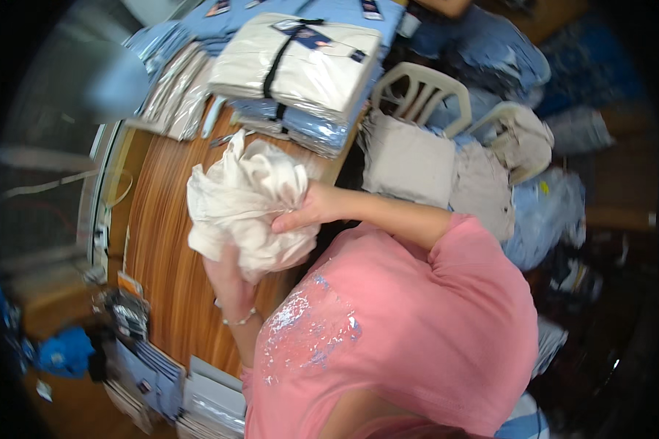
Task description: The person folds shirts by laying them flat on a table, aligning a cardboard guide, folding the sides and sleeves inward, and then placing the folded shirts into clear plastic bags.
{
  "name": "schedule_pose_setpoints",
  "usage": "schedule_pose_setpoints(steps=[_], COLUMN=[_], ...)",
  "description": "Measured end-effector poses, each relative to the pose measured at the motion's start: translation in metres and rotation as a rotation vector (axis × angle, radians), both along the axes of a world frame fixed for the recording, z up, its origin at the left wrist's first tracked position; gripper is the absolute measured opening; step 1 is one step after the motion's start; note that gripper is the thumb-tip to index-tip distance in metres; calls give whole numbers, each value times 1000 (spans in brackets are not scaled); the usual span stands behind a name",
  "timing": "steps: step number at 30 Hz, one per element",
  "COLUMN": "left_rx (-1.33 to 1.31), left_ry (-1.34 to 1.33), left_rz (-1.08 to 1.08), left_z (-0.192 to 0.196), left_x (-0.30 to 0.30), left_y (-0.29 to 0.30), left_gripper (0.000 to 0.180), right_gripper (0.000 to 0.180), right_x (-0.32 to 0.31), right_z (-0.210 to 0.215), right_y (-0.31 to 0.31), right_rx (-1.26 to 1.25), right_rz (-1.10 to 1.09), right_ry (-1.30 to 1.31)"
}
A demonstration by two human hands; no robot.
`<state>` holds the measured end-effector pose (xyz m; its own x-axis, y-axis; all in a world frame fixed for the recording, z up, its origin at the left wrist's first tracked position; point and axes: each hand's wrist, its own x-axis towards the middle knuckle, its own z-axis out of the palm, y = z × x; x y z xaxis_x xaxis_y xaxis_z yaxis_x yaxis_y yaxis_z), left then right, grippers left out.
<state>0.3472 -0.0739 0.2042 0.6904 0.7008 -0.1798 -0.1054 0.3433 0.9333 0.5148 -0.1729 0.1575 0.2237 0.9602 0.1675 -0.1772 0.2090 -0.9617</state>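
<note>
A crumpled bundle of off-white cloth [249, 175] is held above the wooden table. My right hand [307, 208] comes from the right and grips the bundle's near right side, thumb lying across the folds. At its lower edge, my left hand [231, 278], with a beaded bracelet at the wrist, holds the same cloth. The left fingers are blurred and partly covered by the fabric. Just beyond the bundle lies a stack of folded garments in clear plastic, a cream pack [300, 80] strapped in black on top of a blue one [322, 132].
The wood-grain table [172, 241] runs along my left. Folded striped garments [179, 95] lie at its far end, bagged shirts [150, 373] at its near end. To the right, beige cloth stacks [410, 157] sit beside a white plastic chair [425, 84]. Blue bagged garments [545, 212] lie further right.
</note>
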Motion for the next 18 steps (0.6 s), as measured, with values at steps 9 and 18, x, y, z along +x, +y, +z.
schedule_pose_setpoints(steps=[9,18], left_rx=[-101,-209], left_ry=[-52,-60], left_rz=[-522,-1022], left_z=[-31,-36], left_x=[85,222], left_y=[-77,-199], left_gripper=[48,42], right_gripper=[67,62], right_x=[7,53], right_z=[36,28], right_y=[-148,-287], right_rx=[-103,-58], right_rz=[-614,-1110], right_ry=[420,470])
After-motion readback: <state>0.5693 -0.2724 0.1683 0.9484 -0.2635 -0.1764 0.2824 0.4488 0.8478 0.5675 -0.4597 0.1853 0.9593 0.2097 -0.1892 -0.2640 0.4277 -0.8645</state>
